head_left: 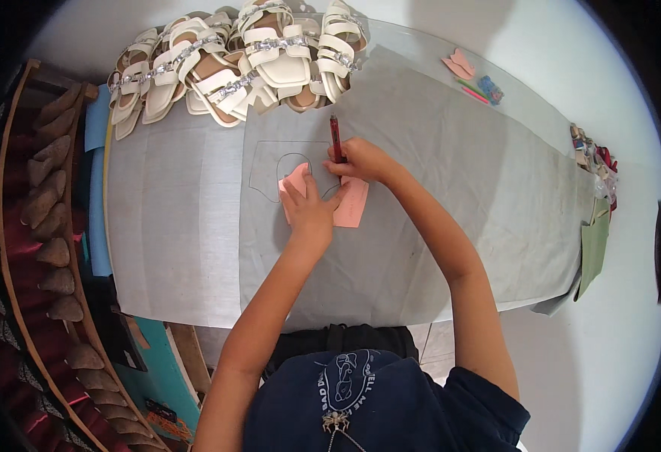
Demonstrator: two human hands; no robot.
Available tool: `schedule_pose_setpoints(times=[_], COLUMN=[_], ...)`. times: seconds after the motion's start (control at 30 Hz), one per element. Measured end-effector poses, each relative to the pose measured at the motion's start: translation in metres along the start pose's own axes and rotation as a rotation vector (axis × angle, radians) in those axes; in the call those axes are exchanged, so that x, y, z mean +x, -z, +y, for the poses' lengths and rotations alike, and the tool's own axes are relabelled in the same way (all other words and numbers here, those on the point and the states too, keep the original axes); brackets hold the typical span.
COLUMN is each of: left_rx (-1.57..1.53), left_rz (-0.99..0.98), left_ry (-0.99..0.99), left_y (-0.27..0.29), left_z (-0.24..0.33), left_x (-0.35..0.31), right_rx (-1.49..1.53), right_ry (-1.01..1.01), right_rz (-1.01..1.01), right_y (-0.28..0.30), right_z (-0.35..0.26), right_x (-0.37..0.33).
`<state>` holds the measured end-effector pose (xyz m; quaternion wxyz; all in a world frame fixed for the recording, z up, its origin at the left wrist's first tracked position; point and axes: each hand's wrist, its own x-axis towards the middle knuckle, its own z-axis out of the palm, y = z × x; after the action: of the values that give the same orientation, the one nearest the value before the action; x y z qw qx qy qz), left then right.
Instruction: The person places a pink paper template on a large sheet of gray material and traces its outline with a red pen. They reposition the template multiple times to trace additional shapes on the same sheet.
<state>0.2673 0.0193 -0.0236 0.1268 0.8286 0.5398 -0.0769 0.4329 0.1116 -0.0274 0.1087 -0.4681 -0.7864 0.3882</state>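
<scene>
My left hand (313, 213) lies flat with its fingers spread over a pink paper pattern piece (354, 205), pressing it onto grey sheet material (390, 260). The pattern has a curved edge, partly covered by the hand. In my right hand (363, 160) is a dark red pen (335, 135), held upright with its lower end down beside the pattern's upper right edge. The fingers hide the pen's tip. A thin dark outline (293, 141) with a rounded inner curve is drawn on the grey material just above and left of the pattern.
Cream strappy sandals (279, 56) with jewelled bands are piled along the table's far edge. Pink pattern pieces (459, 65), a pink pen (475, 95) and a blue item (490, 89) lie far right. A wooden rack (82, 248) of shoe lasts (42, 202) stands left. Green material (593, 248) hangs at the right edge.
</scene>
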Motion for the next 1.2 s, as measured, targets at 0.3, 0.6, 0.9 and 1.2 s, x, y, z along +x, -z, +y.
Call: schedule_pose_setpoints(times=[0.3, 0.6, 0.9, 1.2], left_rx=[0.014, 0.125, 0.082, 0.131], left_rz=[-0.048, -0.094, -0.059, -0.075], left_ry=[0.005, 0.063, 0.045, 0.057], left_y=[0.003, 0.015, 0.010, 0.013], left_z=[0.000, 0.011, 0.008, 0.008], left_x=[0.004, 0.012, 0.012, 0.013], right_rx=[0.091, 0.183, 0.182, 0.210], right_ry=[-0.018, -0.050, -0.034, -0.006], right_rz=[0.045, 0.073, 0.139, 0.190], right_y=[0.000, -0.003, -0.004, -0.005], right_z=[-0.001, 0.007, 0.008, 0.004], right_x=[0.001, 0.003, 0.005, 0.004])
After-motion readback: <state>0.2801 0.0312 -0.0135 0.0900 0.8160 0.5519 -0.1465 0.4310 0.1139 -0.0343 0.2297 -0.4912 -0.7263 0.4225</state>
